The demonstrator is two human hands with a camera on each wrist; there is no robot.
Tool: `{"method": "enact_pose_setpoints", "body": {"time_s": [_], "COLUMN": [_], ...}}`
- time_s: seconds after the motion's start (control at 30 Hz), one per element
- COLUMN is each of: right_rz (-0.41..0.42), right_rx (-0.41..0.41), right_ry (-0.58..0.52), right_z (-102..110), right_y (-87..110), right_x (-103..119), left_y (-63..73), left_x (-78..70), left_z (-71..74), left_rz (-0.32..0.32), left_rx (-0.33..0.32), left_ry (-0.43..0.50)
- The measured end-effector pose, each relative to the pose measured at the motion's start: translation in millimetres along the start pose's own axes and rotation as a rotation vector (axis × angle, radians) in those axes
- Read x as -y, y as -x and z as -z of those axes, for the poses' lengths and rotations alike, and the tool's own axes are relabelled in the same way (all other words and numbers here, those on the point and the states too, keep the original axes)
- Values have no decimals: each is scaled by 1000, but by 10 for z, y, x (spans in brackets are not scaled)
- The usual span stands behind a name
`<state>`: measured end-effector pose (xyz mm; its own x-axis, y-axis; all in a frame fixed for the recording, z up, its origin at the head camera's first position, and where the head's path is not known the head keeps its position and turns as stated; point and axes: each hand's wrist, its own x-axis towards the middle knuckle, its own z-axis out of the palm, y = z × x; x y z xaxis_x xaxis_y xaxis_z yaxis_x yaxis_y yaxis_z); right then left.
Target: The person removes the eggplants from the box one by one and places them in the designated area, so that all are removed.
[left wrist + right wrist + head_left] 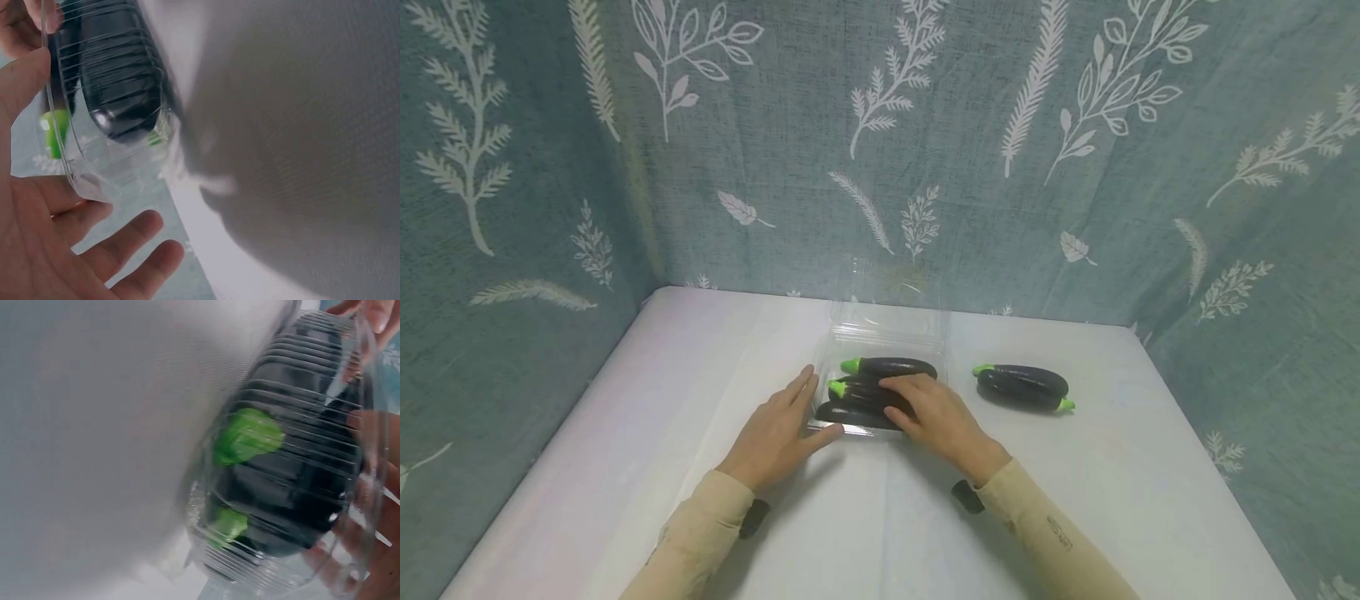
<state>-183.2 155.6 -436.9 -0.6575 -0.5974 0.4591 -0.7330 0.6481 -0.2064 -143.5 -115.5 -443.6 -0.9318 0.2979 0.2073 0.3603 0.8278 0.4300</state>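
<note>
Beige sleeves [688,533] lie nearest, leading to two hands at a clear plastic box [865,432] on the white table [865,533]. The left hand [775,435] is unclenched, fingers along the box's left side, thumb at the front rim; a light brace there seems best, since thin plastic may flex or slide. Reaching inside, the right hand [943,421] grasps the middle eggplant [861,394], fingers over the top, thumb on the near side. It is best settled lengthwise between the near eggplant [850,414] and the far eggplant [895,367], then released gently, without dragging a neighbour. Two loose eggplants [1022,375] lie touching, right of the box. Farthest back, the raised lid [887,319] stands before a leafy curtain [797,100].
</note>
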Motion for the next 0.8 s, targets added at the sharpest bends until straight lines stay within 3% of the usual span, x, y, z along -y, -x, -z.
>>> {"method": "enact_pose_setpoints", "body": {"time_s": [0.27, 0.5, 0.8], "right_rz": [104, 58, 24], "right_rx": [-114, -93, -146], "right_ry": [15, 18, 49], "right_z": [94, 235, 498], "right_y": [-11, 37, 113], "right_x": [25, 69, 55], "left_y": [-9, 12, 11], "left_x": [1, 14, 24], "left_z": [8, 1, -11], "left_rz": [-1, 0, 8], "left_rx": [3, 2, 9], "left_ry": [-1, 8, 9]}}
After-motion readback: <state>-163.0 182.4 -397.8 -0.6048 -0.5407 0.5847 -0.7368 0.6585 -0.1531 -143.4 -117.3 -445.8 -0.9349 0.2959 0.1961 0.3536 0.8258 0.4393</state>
